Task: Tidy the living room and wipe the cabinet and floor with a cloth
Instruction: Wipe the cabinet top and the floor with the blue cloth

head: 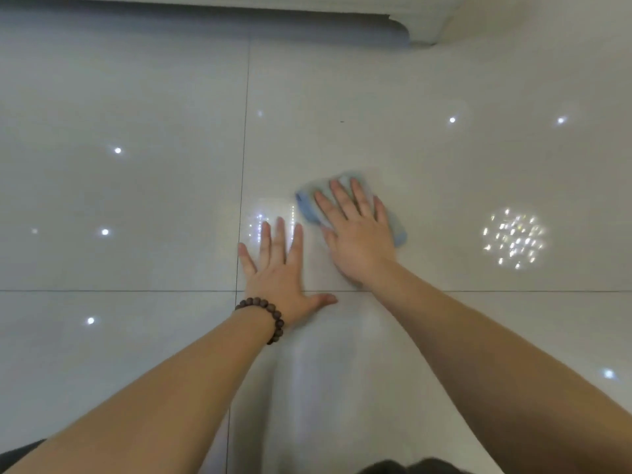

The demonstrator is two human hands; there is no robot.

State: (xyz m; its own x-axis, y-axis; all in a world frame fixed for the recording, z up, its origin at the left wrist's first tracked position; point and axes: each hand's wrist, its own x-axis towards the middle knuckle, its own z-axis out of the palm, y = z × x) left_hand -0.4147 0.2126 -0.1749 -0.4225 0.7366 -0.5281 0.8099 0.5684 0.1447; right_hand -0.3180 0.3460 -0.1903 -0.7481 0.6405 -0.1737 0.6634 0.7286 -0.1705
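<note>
On the glossy pale tiled floor (410, 97), just past the crossing of two dark grout lines (236, 291), both of the person's hands lie flat. The right hand (359, 234) is pressed down on a light blue cloth (304, 206), which sits on the tile beyond and to the right of that crossing; its fingers are straight and slightly spread, lying over the top of the cloth and not curled round it. The cloth looks folded or bunched, with its edges showing to the left of the fingers and beside the little-finger side of the hand. It is somewhat blurred, so its exact fold cannot be made out.

The left hand (278, 271) rests palm down on the bare tile just beside the crossing, close to the right hand but not touching it or the cloth. Its fingers are straight and apart, the thumb stretched out along the grout line towards the right forearm. A bracelet of dark round beads (270, 314) circles the left wrist.

Far beyond the crossing, a pale rounded base of furniture (424, 32) meets the floor. Bright spots of light reflect from the tiles around the hands.
</note>
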